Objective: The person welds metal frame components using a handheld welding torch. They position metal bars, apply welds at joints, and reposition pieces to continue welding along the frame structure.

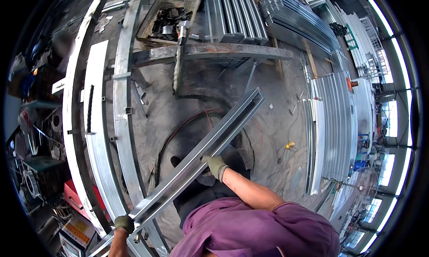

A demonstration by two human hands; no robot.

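A long, shiny metal C-channel [201, 155] lies diagonally across the front of my body, its open side facing up and to the right. My right hand [216, 166], in a grey-green work glove, grips its near edge around the middle. Closer to the lower left, my left hand [124, 223], gloved alike, is closed at the channel's edge; its fingertips are partly hidden. Below that hand the channel crosses a metal frame rail [126, 136], while its far end points up and right over the floor.
Left of me run long parallel rails, with a white-silver bar [100, 123] between them. A crossbeam [214, 50] stands ahead, near a crate [196, 4] of dark metal parts. Stacked metal profiles [333, 123] lie to the right. Cables [176, 125] curl on the floor.
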